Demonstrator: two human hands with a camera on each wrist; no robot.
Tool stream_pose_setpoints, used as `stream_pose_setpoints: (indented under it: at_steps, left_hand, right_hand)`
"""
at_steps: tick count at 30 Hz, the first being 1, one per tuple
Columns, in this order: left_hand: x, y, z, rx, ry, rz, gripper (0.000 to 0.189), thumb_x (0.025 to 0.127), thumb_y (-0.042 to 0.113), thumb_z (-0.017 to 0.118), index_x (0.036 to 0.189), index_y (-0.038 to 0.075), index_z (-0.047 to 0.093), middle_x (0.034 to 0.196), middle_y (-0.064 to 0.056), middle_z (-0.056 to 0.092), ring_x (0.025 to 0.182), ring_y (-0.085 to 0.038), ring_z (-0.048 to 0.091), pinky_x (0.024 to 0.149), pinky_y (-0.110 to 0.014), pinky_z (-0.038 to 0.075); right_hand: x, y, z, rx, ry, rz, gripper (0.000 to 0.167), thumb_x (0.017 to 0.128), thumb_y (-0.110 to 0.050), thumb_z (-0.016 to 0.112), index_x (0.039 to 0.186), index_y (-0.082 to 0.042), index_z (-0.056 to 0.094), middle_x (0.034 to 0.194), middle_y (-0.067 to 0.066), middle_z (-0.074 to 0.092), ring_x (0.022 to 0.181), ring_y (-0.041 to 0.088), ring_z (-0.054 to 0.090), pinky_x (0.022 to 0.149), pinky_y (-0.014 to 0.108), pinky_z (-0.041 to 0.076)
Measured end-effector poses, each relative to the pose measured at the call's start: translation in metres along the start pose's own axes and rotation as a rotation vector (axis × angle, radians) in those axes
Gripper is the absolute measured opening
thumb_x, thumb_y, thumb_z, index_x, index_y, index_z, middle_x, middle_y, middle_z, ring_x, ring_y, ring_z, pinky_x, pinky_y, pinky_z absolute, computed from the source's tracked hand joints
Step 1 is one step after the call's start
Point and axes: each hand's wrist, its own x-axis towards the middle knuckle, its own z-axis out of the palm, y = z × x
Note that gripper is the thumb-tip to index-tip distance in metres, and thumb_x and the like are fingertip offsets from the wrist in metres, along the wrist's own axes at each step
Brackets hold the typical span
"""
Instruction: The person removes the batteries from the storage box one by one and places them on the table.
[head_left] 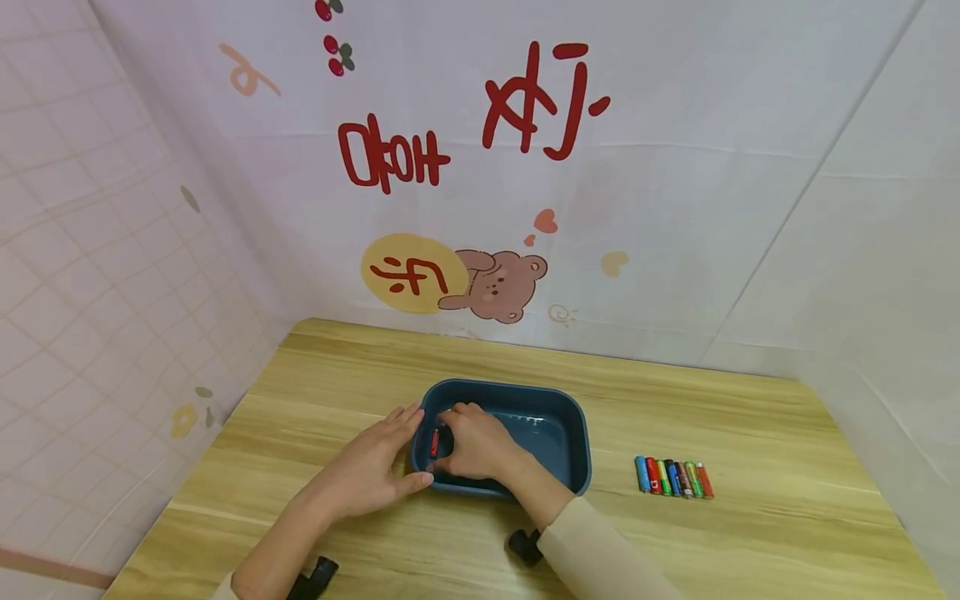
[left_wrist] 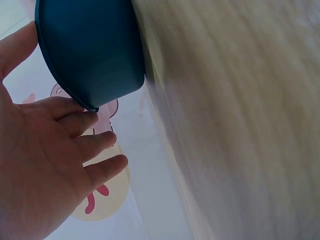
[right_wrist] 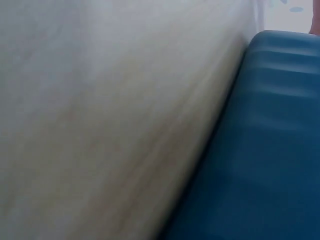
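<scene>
A dark blue rectangular box [head_left: 551, 397] with rounded corners stands on the wooden table. Against its left end, in the head view, my left hand [head_left: 375, 462] spreads its thumb and fingers at the rim; the left wrist view shows the thumb and index fingertip touching the box [left_wrist: 95, 50]. My right hand [head_left: 476, 442] reaches down inside the box, thumb and fingers spread around a small red battery [head_left: 435, 443] near the left wall. In the right wrist view only the outside of the box [right_wrist: 260, 150] shows; that hand is out of sight.
Several coloured batteries [head_left: 674, 477] lie side by side in a row on the table [head_left: 787, 533], right of the box. Black wrist mounts [head_left: 525, 547] sit under the forearms. A white printed cloth [head_left: 660, 208] hangs behind the table.
</scene>
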Motion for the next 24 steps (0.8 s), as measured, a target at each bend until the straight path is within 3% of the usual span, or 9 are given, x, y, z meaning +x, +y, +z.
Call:
stream_pose_setpoints:
  at_steps: [9,24]
  left_hand:
    - [-0.0006,0.0006,-0.0002,-0.004,0.001,0.0,0.094,0.095,0.049,0.076,0.163,0.003,0.032,0.17,-0.014,0.028,0.157,-0.039,0.022,0.123,-0.062,0.026]
    - [0.0008,0.001,0.0011,-0.002,0.003,0.006,0.093,0.095,0.048,0.076,0.163,0.003,0.033,0.17,-0.015,0.029,0.157,-0.037,0.023,0.122,-0.061,0.027]
  right_hand:
    - [0.0023,-0.0028,0.0026,-0.054,-0.013,0.017,0.068,0.081,-0.053,0.088,0.133,-0.012,0.073,0.122,0.004,0.068,0.106,0.021,0.06,0.092,0.039,0.057]
    - [0.0045,-0.0029,0.0052,0.018,-0.023,0.039,0.052,0.083,-0.045,0.09,0.122,-0.014,0.077,0.113,-0.001,0.069,0.101,0.017,0.059,0.088,0.034,0.057]
